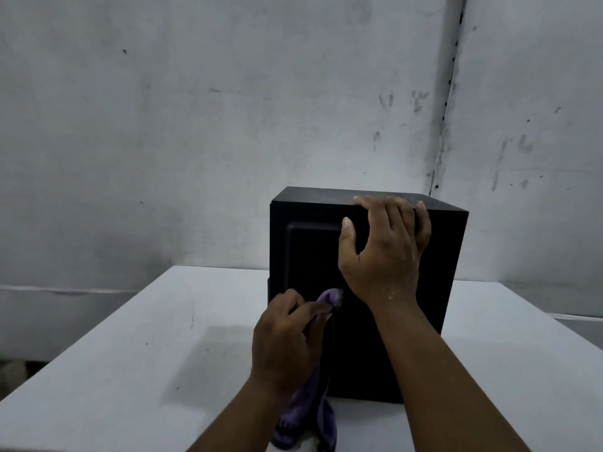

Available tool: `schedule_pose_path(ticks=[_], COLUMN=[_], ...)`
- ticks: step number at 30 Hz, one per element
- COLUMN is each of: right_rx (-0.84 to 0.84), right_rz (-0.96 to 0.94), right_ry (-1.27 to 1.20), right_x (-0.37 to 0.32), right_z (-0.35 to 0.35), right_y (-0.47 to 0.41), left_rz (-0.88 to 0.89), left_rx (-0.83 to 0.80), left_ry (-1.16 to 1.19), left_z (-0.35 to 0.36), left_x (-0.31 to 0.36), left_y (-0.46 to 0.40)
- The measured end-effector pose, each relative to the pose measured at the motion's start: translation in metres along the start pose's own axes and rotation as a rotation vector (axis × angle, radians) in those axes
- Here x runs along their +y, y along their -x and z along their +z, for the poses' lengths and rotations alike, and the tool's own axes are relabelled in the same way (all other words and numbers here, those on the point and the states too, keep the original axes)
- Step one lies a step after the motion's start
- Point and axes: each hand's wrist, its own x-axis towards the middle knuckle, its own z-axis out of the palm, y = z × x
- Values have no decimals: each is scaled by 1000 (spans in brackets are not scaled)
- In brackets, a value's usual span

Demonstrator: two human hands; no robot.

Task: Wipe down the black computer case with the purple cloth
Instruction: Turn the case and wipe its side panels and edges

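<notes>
The black computer case (313, 256) stands upright on a white table (146, 353), its near face toward me with a raised panel. My left hand (287, 337) grips the purple cloth (313, 409) and holds a bunched tip of it against the lower part of the case's near face; the rest of the cloth hangs down under my wrist to the table. My right hand (385, 252) lies on the case's upper near edge, fingers curled over the top and thumb spread on the near face.
A stained grey wall (228, 109) stands close behind the table, with a corner seam at the right. The table's left edge runs diagonally toward me, with dark floor beyond it.
</notes>
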Motion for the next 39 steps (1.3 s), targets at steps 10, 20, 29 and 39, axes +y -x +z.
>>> schedule_pose_path(ticks=[10, 20, 29, 39], right_rx=[13, 38, 62, 48], right_rz=[-6, -16, -8, -19], right_ry=[-2, 2, -4, -6], right_x=[0, 1, 0, 1], right_z=[0, 2, 5, 5], right_y=[0, 1, 1, 0], left_rz=[-64, -145, -78, 56], left_rx=[-25, -104, -57, -64], left_ry=[-2, 60, 14, -72], left_z=[4, 7, 6, 11], left_x=[-2, -11, -7, -7], left_y=[26, 56, 42, 39])
